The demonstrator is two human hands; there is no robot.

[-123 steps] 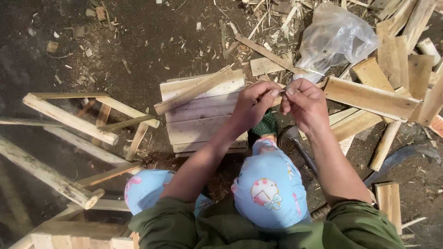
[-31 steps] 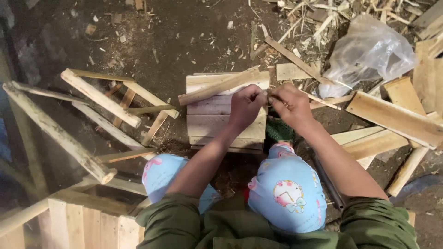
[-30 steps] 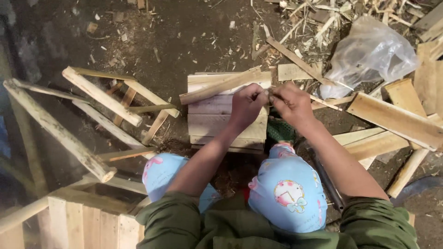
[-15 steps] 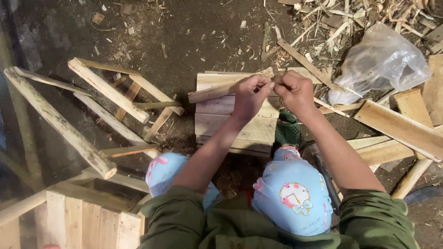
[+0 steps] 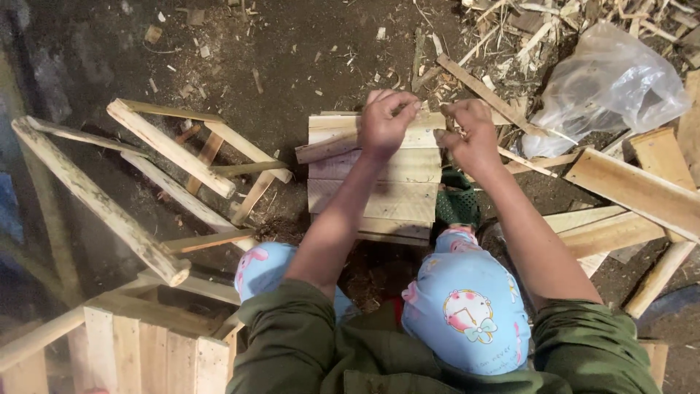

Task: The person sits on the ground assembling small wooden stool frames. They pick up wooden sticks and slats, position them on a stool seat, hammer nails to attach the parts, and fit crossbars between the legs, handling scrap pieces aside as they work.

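Note:
A small panel of pale wooden slats (image 5: 379, 193) lies on the dirt floor in front of my knees. A round wooden stick (image 5: 324, 149) rests slantwise across its far left corner. My left hand (image 5: 385, 125) hovers over the panel's far edge, fingers pinched. My right hand (image 5: 472, 138) is close beside it at the panel's far right corner, also pinched. Both seem to grip a thin wood sliver (image 5: 430, 115) between them; it is too small to tell more. My knees in pale blue patterned cloth (image 5: 467, 306) are below.
A rough stool frame of wooden poles (image 5: 168, 164) lies tipped over at the left. A slatted wooden piece (image 5: 138, 346) sits at the bottom left. Loose planks (image 5: 634, 186) and a crumpled clear plastic bag (image 5: 605, 84) are at the right, with wood shavings scattered behind.
Both hands have stayed close together and shifted slightly toward the panel's far edge. My view has drifted, so the panel and the bag sit further right and lower.

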